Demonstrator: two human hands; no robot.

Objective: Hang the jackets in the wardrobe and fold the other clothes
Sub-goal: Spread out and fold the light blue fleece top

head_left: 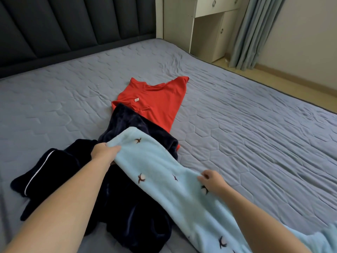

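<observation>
3 garments lie on the grey quilted bed cover, overlapping in a line from the middle of the bed toward the near edge. Farthest is a red T-shirt, lying flat with a small white label showing near its neckline. Its near end is covered by a dark navy plush garment, crumpled, with 1 white-piped edge visible at its left side. Across the navy garment lies a light blue fleece garment printed with small dark bird shapes; it runs diagonally from the centre to the bottom right corner of the view.

Left hand: fingers curled round the far left edge of the light blue fleece garment, thumb on top, gripping it above the navy garment. Right hand: fingertips pinching the right edge of the same fleece garment, over the bed cover. Both forearms are bare.

Surroundings: a dark padded headboard at the far left, a cream cabinet with round handles beyond the bed's far corner, a grey-blue curtain beside it, and pale flooring along the wall.
</observation>
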